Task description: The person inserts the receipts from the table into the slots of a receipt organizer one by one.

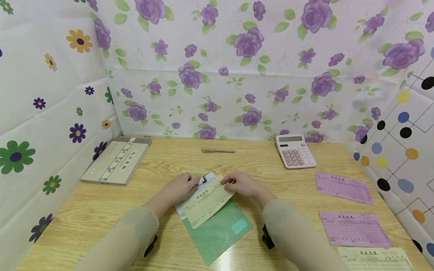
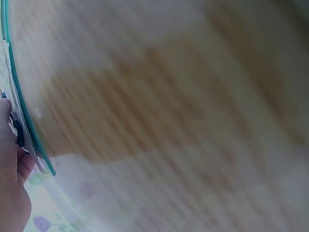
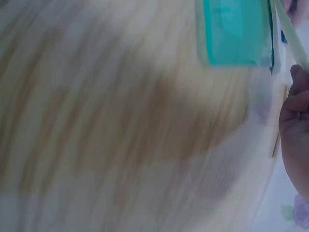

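A green clipboard [image 1: 220, 229] lies tilted on the table, with a dark clip at its top. White sheets [image 1: 180, 211] rest on its upper left part, and a yellow form [image 1: 207, 205] lies over them at a slant. My right hand [image 1: 245, 185] pinches the yellow form's upper right corner between thumb and fingers. At the clip end, my left hand [image 1: 181, 187] grips the board's edge and the papers. In the left wrist view the fingers of my left hand [image 2: 12, 159] are by the clip; in the right wrist view my right hand [image 3: 295, 116] holds the yellow paper's edge.
A boxed notebook [image 1: 116, 160] lies at the back left, a pen [image 1: 218, 151] at the back middle, and a pink calculator [image 1: 295, 151] at the back right. Down the right side are two pink forms [image 1: 344, 187] and another yellow form [image 1: 374, 259]. Patterned cloth hangs behind the table and at both sides.
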Motion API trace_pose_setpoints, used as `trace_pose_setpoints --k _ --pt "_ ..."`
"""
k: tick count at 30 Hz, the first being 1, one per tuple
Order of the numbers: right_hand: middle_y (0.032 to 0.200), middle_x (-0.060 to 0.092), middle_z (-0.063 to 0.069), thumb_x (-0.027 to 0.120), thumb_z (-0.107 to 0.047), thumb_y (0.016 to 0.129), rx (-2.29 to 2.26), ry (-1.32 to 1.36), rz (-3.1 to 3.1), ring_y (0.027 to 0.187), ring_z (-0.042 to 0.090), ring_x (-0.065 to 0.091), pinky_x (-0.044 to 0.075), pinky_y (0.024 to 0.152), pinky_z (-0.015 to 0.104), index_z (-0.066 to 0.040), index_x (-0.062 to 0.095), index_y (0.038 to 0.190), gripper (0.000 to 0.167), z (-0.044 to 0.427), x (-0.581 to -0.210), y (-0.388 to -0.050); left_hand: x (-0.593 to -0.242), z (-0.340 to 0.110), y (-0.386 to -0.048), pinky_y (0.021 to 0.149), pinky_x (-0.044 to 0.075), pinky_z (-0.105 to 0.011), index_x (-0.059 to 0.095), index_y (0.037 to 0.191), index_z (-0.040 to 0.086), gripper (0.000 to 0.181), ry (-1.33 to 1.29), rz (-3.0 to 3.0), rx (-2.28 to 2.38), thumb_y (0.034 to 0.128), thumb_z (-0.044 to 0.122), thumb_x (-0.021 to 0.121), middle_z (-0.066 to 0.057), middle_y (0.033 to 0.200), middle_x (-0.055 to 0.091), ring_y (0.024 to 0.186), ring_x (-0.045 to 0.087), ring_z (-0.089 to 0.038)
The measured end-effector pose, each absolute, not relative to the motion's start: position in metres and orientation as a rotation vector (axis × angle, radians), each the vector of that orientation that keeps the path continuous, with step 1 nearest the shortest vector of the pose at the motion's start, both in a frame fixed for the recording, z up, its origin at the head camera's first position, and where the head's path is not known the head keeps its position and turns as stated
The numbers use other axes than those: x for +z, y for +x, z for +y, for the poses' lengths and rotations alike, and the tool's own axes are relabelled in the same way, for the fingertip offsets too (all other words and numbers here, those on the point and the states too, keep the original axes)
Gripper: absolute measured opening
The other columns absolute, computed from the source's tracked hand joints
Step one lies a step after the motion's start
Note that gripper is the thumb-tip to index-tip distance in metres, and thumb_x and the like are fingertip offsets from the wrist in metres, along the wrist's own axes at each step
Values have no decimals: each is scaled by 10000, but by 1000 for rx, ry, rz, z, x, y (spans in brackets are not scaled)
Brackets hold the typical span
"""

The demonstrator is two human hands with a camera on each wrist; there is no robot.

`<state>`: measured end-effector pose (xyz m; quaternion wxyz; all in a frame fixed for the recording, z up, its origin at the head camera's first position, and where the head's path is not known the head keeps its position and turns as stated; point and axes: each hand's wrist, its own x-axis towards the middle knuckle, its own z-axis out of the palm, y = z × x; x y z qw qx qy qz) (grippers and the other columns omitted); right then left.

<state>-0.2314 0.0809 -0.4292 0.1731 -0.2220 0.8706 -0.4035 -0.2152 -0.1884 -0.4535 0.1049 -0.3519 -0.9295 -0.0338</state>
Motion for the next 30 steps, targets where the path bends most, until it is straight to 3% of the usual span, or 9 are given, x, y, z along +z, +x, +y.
trace_pose_setpoints --k 11,19,27,30 --pt "1067 601 39 620 -152 890 -1069 -695 2533 917 173 506 435 824 352 -105 683 1093 218 58 -435 -229 -452 -187 -217 622 442 -294 552 1275 91 348 -1012 -2818 -135 952 220 564 -88 926 520 740 481 -164" --pt "1199 574 108 689 -223 852 -1060 -675 2545 1146 259 498 392 956 411 -74 646 1130 318 50 -442 -224 -450 -185 -217 612 437 -291 553 1280 73 364 -1004 -2823 -90 945 216 571 -92 915 522 727 470 -161" --pt "1080 562 97 737 -293 805 -917 -671 2646 913 193 505 433 831 376 -90 631 1154 418 44 -447 -224 -446 -183 -217 684 452 -319 464 1355 53 406 -981 -2965 38 989 229 471 -102 989 519 807 489 -173" --pt "1082 551 100 729 -301 817 -892 -650 2663 895 192 499 433 818 385 -101 622 1175 424 43 -446 -222 -445 -182 -218 715 462 -331 434 1367 35 410 -1004 -2987 69 998 214 448 -113 1014 514 847 496 -184"
